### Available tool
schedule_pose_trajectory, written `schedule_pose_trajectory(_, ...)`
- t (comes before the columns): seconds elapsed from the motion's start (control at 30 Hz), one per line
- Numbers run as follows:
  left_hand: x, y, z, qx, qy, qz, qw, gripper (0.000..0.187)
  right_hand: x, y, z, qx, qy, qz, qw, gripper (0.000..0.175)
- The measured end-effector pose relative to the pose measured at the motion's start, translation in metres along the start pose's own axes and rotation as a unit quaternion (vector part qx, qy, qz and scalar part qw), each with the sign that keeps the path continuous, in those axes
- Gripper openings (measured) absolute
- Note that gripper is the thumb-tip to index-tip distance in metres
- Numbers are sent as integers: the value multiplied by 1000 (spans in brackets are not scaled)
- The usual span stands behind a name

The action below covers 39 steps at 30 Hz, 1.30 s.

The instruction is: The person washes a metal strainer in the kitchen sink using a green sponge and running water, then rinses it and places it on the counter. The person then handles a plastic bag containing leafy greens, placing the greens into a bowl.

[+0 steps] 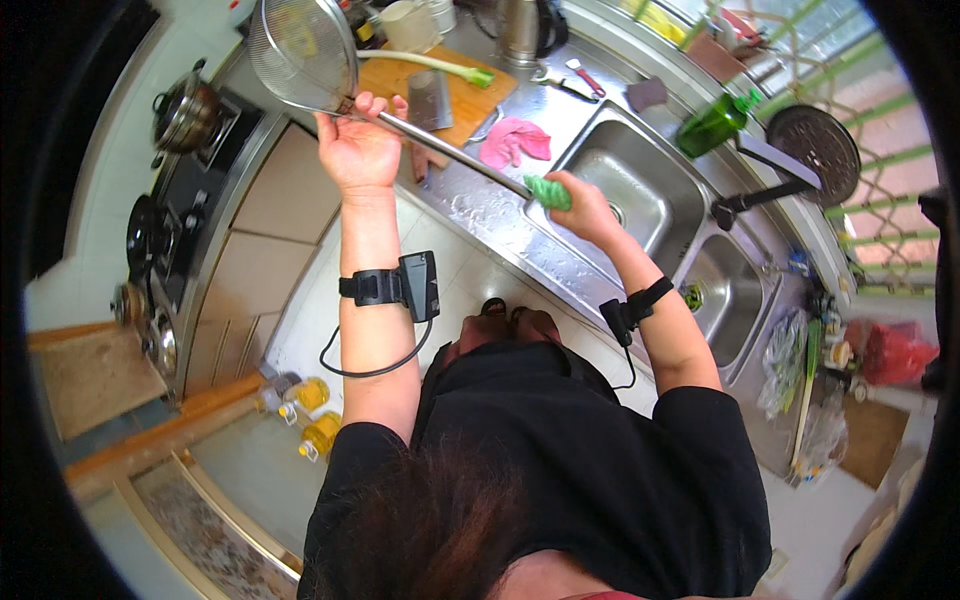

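Observation:
A long-handled wire-mesh strainer [304,52] is held slantwise over the counter's front edge, its basket at the upper left. My left hand [364,146], palm up, grips the metal handle [457,154] close to the basket. My right hand [589,206] is closed around green textured material [549,192] at the handle's other end; whether this is a wrapped grip or a cloth, I cannot tell. Beneath the handle, a cleaver [430,101] lies on a wooden cutting board [480,105] along with a leek or scallion stalk [427,61]. A pink cloth [516,141] rests beside the board.
The steel sink [637,165] has two basins, and green scraps [694,296] lie in the smaller one. A peeler [562,82], red-handled tool [586,77] and green bottle [709,127] are behind. At left, a pot [187,112] stands on the stove; oil bottles [319,435] sit on the floor.

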<state>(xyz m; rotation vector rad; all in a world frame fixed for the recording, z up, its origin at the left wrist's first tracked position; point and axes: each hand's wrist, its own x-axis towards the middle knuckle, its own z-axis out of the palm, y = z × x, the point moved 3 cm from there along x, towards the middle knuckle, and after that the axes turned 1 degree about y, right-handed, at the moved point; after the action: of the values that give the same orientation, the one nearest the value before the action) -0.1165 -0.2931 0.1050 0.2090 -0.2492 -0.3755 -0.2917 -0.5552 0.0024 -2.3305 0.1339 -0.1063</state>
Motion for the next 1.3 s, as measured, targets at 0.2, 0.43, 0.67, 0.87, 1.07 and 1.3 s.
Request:
schedule_pose_trajectory(0.2, -48, 50, -22, -16, 87, 27, 996, 38, 80, 3, 35, 35, 45, 60, 997, 90)
schedule_pose_trajectory(0.43, -101, 96, -52, -46, 248, 139, 958, 46, 60, -142, 99, 163, -191, -236, 939, 58)
schedule_pose_trajectory(0.67, -149, 190, -76, 21, 249, 211, 945, 47, 44, -199, 209, 120, -233, -160, 952, 31)
schedule_pose_trajectory(0.87, -160, 286, -143, 164, 306, 138, 928, 48, 85, -238, 307, 62, -176, -103, 977, 28)
schedule_pose_trajectory(1.07, -149, 381, -244, 195, 386, 23, 901, 33, 133, -259, 357, 164, -44, -28, 985, 42)
schedule_pose_trajectory(1.3, -106, 437, -327, 74, 510, 65, 854, 30, 190, -244, 358, 29, 57, 131, 989, 45)
